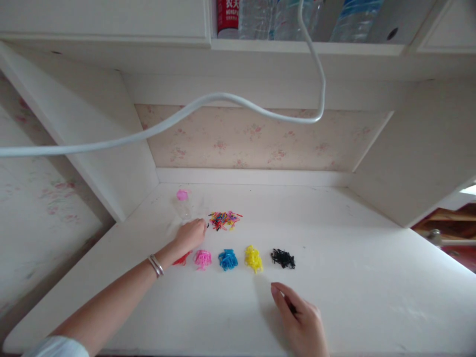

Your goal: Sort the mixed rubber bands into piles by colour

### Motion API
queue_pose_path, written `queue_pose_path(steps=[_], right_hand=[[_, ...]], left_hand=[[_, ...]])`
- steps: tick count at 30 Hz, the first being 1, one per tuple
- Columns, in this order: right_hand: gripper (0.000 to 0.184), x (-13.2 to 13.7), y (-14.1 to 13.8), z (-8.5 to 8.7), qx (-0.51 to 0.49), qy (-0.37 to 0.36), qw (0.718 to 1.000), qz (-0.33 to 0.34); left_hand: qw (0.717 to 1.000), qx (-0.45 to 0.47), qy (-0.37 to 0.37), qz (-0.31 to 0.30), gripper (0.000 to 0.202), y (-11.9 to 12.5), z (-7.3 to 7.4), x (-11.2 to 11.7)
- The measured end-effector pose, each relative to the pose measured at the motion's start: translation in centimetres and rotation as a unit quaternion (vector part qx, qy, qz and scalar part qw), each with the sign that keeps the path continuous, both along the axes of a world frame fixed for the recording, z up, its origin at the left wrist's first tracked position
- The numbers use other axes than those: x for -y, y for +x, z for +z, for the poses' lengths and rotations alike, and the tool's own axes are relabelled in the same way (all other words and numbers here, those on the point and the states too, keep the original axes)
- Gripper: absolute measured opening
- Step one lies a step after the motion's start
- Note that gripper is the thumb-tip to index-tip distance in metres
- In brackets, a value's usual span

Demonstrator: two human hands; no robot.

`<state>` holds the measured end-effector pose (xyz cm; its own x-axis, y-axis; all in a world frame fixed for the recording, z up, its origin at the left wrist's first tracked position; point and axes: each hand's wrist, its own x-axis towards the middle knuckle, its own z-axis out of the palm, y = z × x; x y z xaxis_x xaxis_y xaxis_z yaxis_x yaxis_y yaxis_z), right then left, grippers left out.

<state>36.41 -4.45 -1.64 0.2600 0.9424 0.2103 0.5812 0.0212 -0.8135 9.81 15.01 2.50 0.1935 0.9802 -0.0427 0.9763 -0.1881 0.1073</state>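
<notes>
red pile (185,258) — half hidden by left wrist | left hand (191,233) curled beside mixed pile (224,219) on desk (353,277), hold unclear | right hand (303,325) near black pile (282,258), fingers (281,296) loosely together, dark sliver between — hold unclear

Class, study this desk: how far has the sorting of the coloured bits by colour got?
Done: five one-colour piles in a row: red, pink, blue, yellow, black. In hand: the left hand touches the edge of the mixed pile; the right hand lies low on the desk, and whether it holds anything is unclear. Left: the mixed pile, many colours together.
</notes>
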Motion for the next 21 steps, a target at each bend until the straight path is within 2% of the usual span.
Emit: queue_pose_path(steps=[5,10,15,18,21], right_hand=[[0.037,0.0,-0.1,0.3,0.010,0.011,1.000,0.012],[0.038,0.0,-0.4,0.3,0.022,0.014,1.000,0.003],[0.040,0.0,-0.7,0.8,0.039,0.008,0.999,0.017],[0.040,0.1,-0.9,1.1,0.047,0.001,0.999,0.022],[0.041,0.1,-1.0,1.1,0.047,0.002,0.999,0.021]], left_hand=[[1.000,-0.003,-0.005,-0.009,0.020,-0.1,0.4,0.2],[0.998,0.036,0.003,-0.051,0.023,1.3,2.4,1.7],[0.982,0.091,-0.012,-0.166,0.030,6.7,4.2,4.6],[0.969,0.104,-0.030,-0.222,0.026,10.7,4.2,5.4],[0.963,0.097,-0.042,-0.247,0.024,14.1,3.8,5.5]])
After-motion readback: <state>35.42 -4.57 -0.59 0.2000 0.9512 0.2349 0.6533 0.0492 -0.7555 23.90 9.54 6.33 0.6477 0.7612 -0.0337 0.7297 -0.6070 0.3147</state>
